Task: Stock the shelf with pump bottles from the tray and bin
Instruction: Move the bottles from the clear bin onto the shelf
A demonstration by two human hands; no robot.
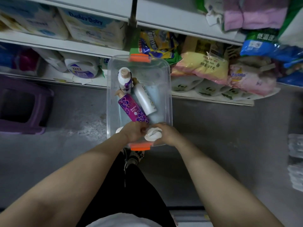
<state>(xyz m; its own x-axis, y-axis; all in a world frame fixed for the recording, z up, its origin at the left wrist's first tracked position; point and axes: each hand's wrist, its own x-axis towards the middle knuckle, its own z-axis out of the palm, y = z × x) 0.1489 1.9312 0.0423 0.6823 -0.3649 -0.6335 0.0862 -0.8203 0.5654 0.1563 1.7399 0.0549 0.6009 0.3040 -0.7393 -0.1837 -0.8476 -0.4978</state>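
Hands are meeting at the near end of a clear plastic bin (169,89) that is sitting on the grey floor (221,128) in front of the shelf (91,51). The left hand (133,132) is reaching into the bin with its fingers curled down; what they are holding cannot be told, because the back of the hand is hiding them. The right hand (168,134) is gripping a white pump bottle (153,134) near the bin's near wall, with its fingers wrapped around it. The bin is showing an orange clip (140,57) at the far end and another orange clip (140,146) at the near end. Inside the bin, a purple pump bottle (133,108) with flowers on it is lying tilted, its bottom end just beside the left hand. A silver-white bottle (145,100) is lying next to it, touching it along one side. A white bottle with a tan cap (125,77) is lying farther in, near the far end. On the shelf, diaper packs (93,31) are sitting up high, a white jug (81,67) is sitting lower down on the left, and yellow and pink bags (206,68) are piled on the right. A purple stool (23,105) is standing on the floor, well apart to the left.
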